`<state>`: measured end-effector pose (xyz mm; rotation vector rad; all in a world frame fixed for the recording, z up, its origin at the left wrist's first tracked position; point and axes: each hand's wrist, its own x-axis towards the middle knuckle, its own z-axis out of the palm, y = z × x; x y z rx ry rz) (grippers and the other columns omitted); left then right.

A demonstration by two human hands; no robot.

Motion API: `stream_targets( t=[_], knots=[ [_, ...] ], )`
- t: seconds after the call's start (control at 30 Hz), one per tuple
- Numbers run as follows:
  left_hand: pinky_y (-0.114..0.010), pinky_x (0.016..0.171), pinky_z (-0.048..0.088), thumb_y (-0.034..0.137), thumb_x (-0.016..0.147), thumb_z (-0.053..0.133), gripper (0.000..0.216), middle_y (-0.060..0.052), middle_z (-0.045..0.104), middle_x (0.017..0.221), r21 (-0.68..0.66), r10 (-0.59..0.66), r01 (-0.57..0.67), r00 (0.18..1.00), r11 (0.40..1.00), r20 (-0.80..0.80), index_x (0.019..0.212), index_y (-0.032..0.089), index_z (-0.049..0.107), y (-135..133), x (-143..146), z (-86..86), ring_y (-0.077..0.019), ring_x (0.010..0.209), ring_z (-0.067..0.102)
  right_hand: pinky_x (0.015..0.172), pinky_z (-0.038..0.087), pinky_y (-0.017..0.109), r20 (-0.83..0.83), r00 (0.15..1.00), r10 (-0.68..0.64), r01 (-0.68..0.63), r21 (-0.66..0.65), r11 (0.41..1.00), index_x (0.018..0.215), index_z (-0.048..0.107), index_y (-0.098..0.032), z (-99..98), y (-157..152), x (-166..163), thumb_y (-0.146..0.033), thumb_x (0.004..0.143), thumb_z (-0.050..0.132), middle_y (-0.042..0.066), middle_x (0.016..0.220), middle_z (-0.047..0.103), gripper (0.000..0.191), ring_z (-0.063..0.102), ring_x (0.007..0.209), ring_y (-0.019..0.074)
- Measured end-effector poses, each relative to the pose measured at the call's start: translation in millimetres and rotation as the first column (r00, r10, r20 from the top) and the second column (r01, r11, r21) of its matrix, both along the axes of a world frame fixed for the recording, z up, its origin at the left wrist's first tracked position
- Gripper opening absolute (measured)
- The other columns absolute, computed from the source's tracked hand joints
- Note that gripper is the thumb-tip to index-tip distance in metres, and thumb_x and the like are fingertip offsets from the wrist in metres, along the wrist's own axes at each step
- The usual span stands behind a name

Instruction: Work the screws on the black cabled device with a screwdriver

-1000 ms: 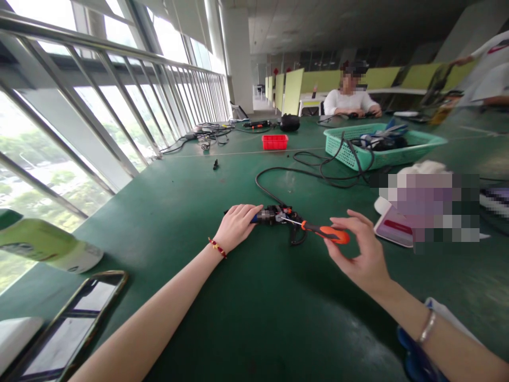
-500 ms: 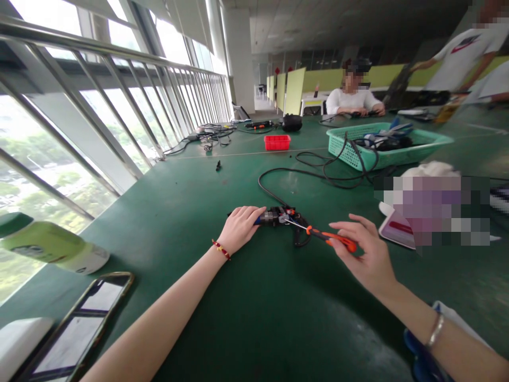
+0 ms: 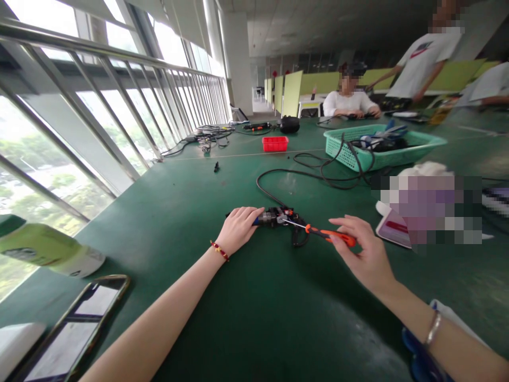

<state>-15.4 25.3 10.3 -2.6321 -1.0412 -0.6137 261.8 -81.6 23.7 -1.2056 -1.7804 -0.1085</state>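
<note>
My left hand (image 3: pixel 239 228) is closed over the blue and black body of what looks like a corded power tool (image 3: pixel 271 216), pressing it to the green table. The tool's right end shows metal and small dark and red inner parts. My right hand (image 3: pixel 363 252) grips a screwdriver (image 3: pixel 328 233) by its orange and black handle, between thumb and fingers. The screwdriver's shaft slants left, and its tip reaches into the tool's exposed part. Exactly what the tip touches is too small to tell.
A black cord (image 3: pixel 274 171) runs from the tool toward a green basket (image 3: pixel 358 159) of tools. Beyond stand a red tray (image 3: pixel 275 144) and tangled cables (image 3: pixel 207 137). At left lie a bottle (image 3: pixel 47 246) and a phone (image 3: pixel 79 323). Other people are across the table.
Both hands, the tool and the screwdriver keep nearly the same places, with a slight shift of the view. In the background, the standing person has moved left.
</note>
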Motion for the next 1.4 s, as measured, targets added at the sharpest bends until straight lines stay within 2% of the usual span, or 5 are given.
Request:
stream_targets(
  t=[0.13, 0.33, 0.5, 0.7, 1.4],
  knots=[
    [-0.038, 0.087, 0.044, 0.021, 0.086, 0.050, 0.040, -0.010, 0.059, 0.114, 0.005, -0.007, 0.007, 1.000, 1.000, -0.001, 0.125, 0.015, 0.045, 1.3, -0.9, -1.4, -0.0224, 0.101, 0.054, 0.088, 0.048, 0.044, -0.060, 0.998, -0.036, 0.039, 0.062, 0.997, 0.113, 0.052, -0.022, -1.2, -0.8, -1.7, -0.022, 0.077, 0.061, 0.007, 0.098, 0.062, 0.037, 0.061, 0.091, 0.0222],
    [-0.038, 0.089, 0.044, 0.020, 0.086, 0.049, 0.039, -0.010, 0.059, 0.114, -0.029, -0.002, 0.002, 1.000, 1.000, 0.011, 0.125, 0.016, 0.045, -0.1, -0.2, 0.7, -0.0225, 0.102, 0.055, 0.089, 0.047, 0.046, 0.040, 0.999, 0.031, -0.032, 0.004, 0.999, 0.099, 0.057, -0.024, 1.9, -1.6, -2.4, -0.024, 0.081, 0.057, 0.002, 0.082, 0.065, 0.018, 0.062, 0.081, 0.0201],
    [-0.038, 0.089, 0.044, 0.021, 0.087, 0.049, 0.038, -0.009, 0.059, 0.113, -0.035, 0.004, -0.004, 1.000, 0.999, 0.013, 0.125, 0.017, 0.046, -1.1, 0.7, 2.1, -0.0222, 0.102, 0.054, 0.085, 0.049, 0.044, -0.046, 0.998, -0.036, 0.037, 0.029, 0.999, 0.111, 0.054, -0.022, 1.6, -2.1, -3.2, -0.025, 0.078, 0.060, 0.006, 0.094, 0.063, 0.033, 0.062, 0.088, 0.0217],
    [-0.037, 0.089, 0.043, 0.020, 0.087, 0.048, 0.039, -0.009, 0.058, 0.115, -0.018, 0.000, 0.000, 1.000, 1.000, -0.006, 0.125, 0.015, 0.044, 0.9, -0.7, -1.0, -0.0221, 0.103, 0.054, 0.089, 0.047, 0.047, 0.042, 0.998, 0.037, -0.036, -0.020, 0.999, 0.098, 0.057, -0.024, 1.4, -2.0, -3.1, -0.025, 0.081, 0.057, 0.002, 0.080, 0.066, 0.017, 0.064, 0.081, 0.0208],
    [-0.039, 0.088, 0.044, 0.020, 0.087, 0.048, 0.041, -0.010, 0.058, 0.114, -0.010, -0.006, 0.006, 1.000, 1.000, 0.001, 0.127, 0.017, 0.044, 1.1, -1.2, -1.7, -0.0227, 0.101, 0.055, 0.082, 0.051, 0.042, -0.010, 1.000, 0.018, -0.018, -0.016, 1.000, 0.103, 0.057, -0.023, 0.6, -1.5, -3.0, -0.027, 0.080, 0.059, 0.005, 0.092, 0.065, 0.024, 0.062, 0.086, 0.0213]
  ],
)
